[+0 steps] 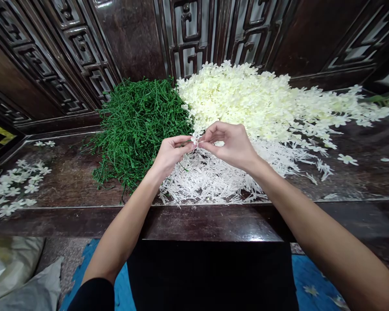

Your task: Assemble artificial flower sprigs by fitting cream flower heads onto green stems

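Observation:
My left hand (172, 154) pinches a small white artificial flower (195, 139) between thumb and fingertips. Right beside it, my right hand (228, 144) is closed in a pinch on a thin white piece at the flower, perhaps a stamen; the fingertips hide most of it. Both hands meet above the bench, over the edge of a pile of white plastic stamens (210, 179). To the left behind my left hand lies a heap of green plastic stems (142, 116). Behind my right hand rises a large mound of cream-white petals (243, 97).
Several assembled white flowers (19, 183) lie at the bench's left end. A loose blossom (347, 160) sits on the right. The dark wooden bench (68, 172) has a carved lattice back (194, 26). Sacks (22, 276) stand on the floor at lower left.

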A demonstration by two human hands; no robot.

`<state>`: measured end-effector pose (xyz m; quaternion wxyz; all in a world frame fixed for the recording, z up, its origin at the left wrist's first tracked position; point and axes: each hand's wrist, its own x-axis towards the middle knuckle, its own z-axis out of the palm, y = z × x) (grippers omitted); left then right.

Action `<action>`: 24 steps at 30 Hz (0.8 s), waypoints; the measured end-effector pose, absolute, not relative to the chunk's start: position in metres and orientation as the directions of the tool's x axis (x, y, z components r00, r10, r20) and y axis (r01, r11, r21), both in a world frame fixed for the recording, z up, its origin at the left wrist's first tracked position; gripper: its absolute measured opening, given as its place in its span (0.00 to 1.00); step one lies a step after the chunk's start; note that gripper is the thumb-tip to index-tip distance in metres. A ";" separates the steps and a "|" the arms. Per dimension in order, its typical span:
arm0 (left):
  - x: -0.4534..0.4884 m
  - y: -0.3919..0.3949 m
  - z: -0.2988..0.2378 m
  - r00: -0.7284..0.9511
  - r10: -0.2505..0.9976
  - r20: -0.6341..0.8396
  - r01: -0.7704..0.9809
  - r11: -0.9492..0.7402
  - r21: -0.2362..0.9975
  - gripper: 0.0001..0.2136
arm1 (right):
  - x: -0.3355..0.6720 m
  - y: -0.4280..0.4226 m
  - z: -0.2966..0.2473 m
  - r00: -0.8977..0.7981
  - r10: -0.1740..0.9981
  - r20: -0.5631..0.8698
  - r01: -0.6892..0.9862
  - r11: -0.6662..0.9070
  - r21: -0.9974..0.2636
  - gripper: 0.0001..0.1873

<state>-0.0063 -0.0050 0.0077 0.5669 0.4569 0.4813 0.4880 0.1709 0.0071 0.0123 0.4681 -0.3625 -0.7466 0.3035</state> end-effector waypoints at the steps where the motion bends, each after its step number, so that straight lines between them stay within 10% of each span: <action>1: -0.007 -0.005 0.007 0.062 0.993 -0.097 -0.115 0.104 0.988 0.10 | 0.171 0.007 0.012 -0.302 0.825 0.478 0.252 0.553 -0.794 0.07; 24: -0.012 0.000 0.002 0.060 0.997 -0.037 -0.112 0.044 0.993 0.15 | 0.174 0.011 0.010 -0.393 0.864 0.316 0.086 0.377 -0.922 0.28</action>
